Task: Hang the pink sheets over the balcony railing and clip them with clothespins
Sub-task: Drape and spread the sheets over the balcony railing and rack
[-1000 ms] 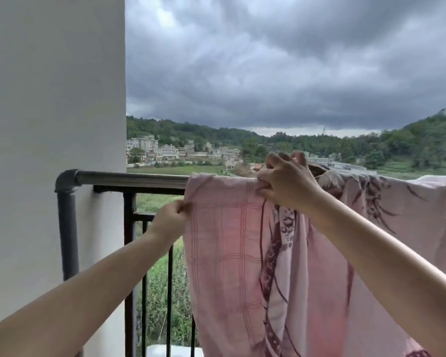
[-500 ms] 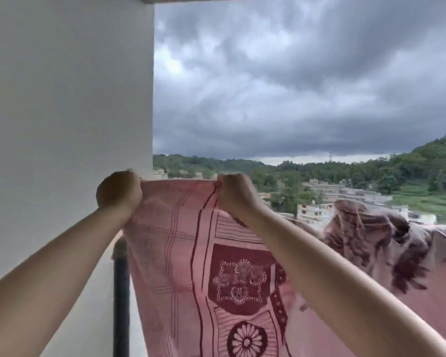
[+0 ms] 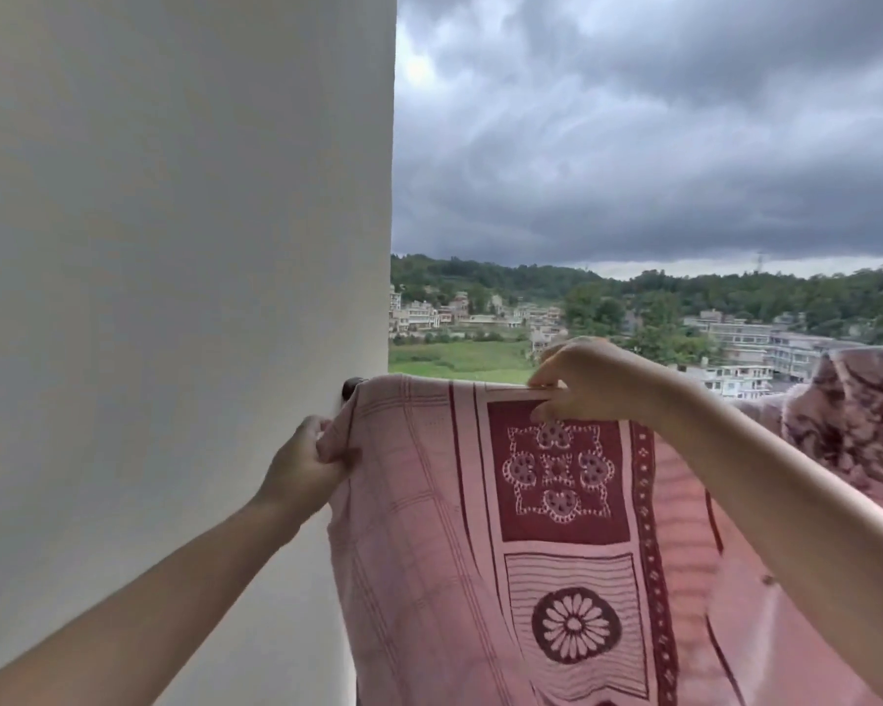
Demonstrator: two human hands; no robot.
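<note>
The thin pink cotton sheet with dark red floral block prints [image 3: 480, 527] lies draped over the dark metal balcony railing [image 3: 352, 388], only the rail's end showing beside the white wall [image 3: 174, 298]. It looks light, limp and prone to sliding or catching wind, so the top hem is probably the best hold. The left hand [image 3: 304, 463] pinches its side edge; the right hand [image 3: 590, 382] pinches the top fold. A second bunched pink patterned sheet [image 3: 847, 425] sits further right. No writing or labels are readable
</note>
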